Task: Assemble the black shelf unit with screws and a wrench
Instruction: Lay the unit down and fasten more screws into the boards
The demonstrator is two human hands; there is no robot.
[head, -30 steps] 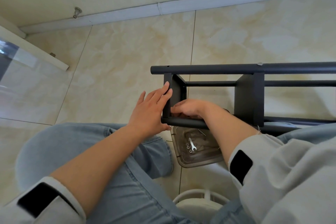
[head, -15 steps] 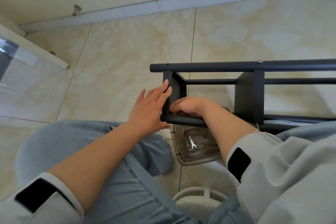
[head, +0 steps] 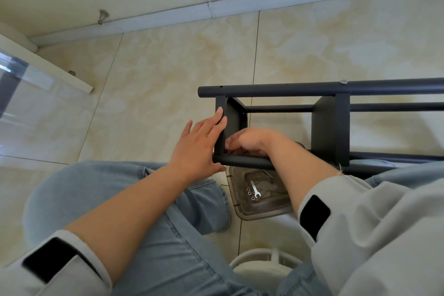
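At 6 o'clock, nearest, a clear tray (head: 242,209) is seen on the floor with the wrench (head: 255,189) and some nuts (head: 249,193); they are not yet in use. Above it, the black shelf unit (head: 329,127) is laid on its side. The left hand (head: 199,144) is spread flat against the end panel (head: 220,127). The right hand (head: 249,140) is curled inside it; what it holds cannot be told. At 1 o'clock one screw (head: 343,81) is already fitted, so more fastening seems left.

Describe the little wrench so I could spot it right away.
Find the black shelf frame lying on its side across the tiled floor; just below its near tube sits a clear plastic tray. Inside lies the wrench, a small flat silver bar with an open jaw at its lower end, unlike the three tiny round nuts beside it.
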